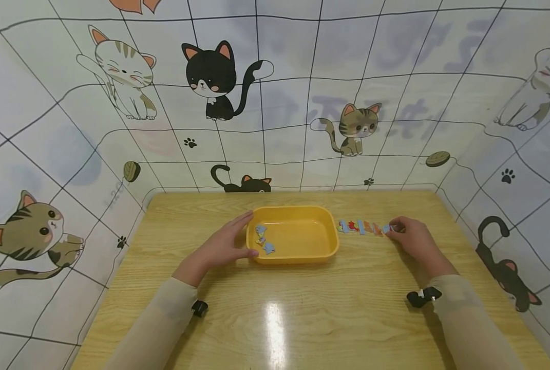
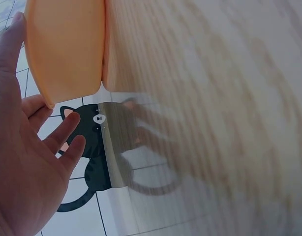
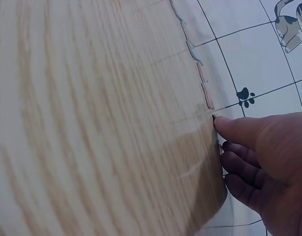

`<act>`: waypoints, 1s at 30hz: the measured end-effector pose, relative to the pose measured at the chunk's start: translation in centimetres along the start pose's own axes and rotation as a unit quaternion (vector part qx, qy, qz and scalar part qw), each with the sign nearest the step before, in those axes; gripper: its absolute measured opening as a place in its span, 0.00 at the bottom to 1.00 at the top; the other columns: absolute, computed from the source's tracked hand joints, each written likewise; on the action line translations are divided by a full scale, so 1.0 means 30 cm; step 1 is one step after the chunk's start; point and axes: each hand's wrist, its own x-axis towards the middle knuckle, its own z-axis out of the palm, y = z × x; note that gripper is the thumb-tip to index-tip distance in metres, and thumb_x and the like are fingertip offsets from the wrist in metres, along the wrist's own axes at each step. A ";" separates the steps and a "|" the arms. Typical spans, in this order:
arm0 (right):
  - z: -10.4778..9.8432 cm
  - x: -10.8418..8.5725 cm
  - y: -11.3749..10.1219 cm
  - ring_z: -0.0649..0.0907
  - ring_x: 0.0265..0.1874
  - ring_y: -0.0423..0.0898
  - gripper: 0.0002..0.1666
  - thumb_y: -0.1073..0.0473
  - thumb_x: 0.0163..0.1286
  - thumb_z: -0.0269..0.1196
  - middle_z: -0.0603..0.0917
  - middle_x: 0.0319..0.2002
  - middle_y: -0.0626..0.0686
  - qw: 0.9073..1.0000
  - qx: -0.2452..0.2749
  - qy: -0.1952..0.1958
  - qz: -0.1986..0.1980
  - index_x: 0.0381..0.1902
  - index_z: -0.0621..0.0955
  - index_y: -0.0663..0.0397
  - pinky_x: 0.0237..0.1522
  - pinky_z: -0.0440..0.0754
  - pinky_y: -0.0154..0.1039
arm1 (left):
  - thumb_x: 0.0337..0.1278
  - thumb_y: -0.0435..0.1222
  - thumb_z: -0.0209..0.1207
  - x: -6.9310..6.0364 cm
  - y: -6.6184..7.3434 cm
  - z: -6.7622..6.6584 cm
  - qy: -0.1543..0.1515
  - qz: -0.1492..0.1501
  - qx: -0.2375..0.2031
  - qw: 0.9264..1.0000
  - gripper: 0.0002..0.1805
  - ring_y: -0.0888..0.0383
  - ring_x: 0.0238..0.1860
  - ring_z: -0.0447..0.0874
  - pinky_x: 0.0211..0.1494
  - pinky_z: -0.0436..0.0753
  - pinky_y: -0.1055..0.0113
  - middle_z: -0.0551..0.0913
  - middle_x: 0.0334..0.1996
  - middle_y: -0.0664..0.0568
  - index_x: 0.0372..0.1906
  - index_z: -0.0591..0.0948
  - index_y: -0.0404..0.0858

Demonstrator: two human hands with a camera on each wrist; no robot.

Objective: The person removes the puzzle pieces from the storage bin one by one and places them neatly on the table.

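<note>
A shallow yellow tray (image 1: 293, 260) sits on the table, its left end held between the thumb and fingers of my left hand (image 1: 221, 246). In the left wrist view the tray's outer wall (image 2: 67, 49) shows beside the spread fingers. Several small flat pieces (image 1: 268, 248), blue and yellow, lie inside at the tray's left. To the right of the tray runs a row of small flat coloured pieces (image 1: 361, 227). At the row's right end my right hand (image 1: 413, 241) pinches a small light-blue piece (image 1: 386, 229) at the table surface; fingertips partly hide it.
The wooden table (image 1: 339, 313) reaches back to a wall covering (image 1: 284, 133) with cat drawings, which also stands at both sides. Dark wrist bands (image 1: 423, 297) sit at the sleeve cuffs. A bright light reflection (image 1: 275, 329) lies on the front of the table.
</note>
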 end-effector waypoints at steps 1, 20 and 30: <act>0.000 0.000 -0.001 0.87 0.46 0.65 0.21 0.60 0.77 0.72 0.89 0.44 0.66 1.000 -0.001 0.001 0.000 0.58 0.83 0.72 0.49 0.84 0.64 | 0.62 0.61 0.77 0.000 -0.001 0.000 0.000 0.000 0.000 1.000 0.62 0.46 0.90 0.49 0.88 0.56 0.40 0.50 0.91 0.60 0.92 0.56 0.47; 0.001 -0.001 -0.003 0.87 0.45 0.63 0.20 0.63 0.78 0.68 0.89 0.44 0.65 1.000 -0.014 -0.011 0.003 0.61 0.82 0.72 0.45 0.85 0.61 | 0.62 0.62 0.76 -0.002 -0.004 -0.001 0.000 0.006 -0.005 1.000 0.62 0.45 0.90 0.49 0.88 0.55 0.40 0.50 0.91 0.59 0.91 0.57 0.45; 0.003 -0.003 -0.006 0.86 0.44 0.62 0.22 0.62 0.79 0.69 0.87 0.44 0.65 1.000 -0.011 -0.012 0.004 0.63 0.82 0.72 0.42 0.85 0.56 | 0.61 0.63 0.76 -0.001 -0.010 0.001 -0.003 0.003 0.001 1.000 0.62 0.47 0.90 0.48 0.88 0.56 0.41 0.50 0.91 0.61 0.92 0.56 0.47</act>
